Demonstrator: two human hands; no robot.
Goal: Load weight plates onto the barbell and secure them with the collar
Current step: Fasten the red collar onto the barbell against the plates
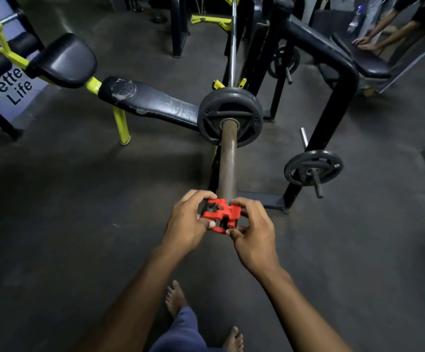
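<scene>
Two hands | left hand, right hand | fingers around red collar

**Occlusions and cut-offs**
Barbell sleeve tip hidden behind red collar and both hands; can't tell if collar is on it. Plate markings too small to read. Wall sign cropped at left edge
</scene>
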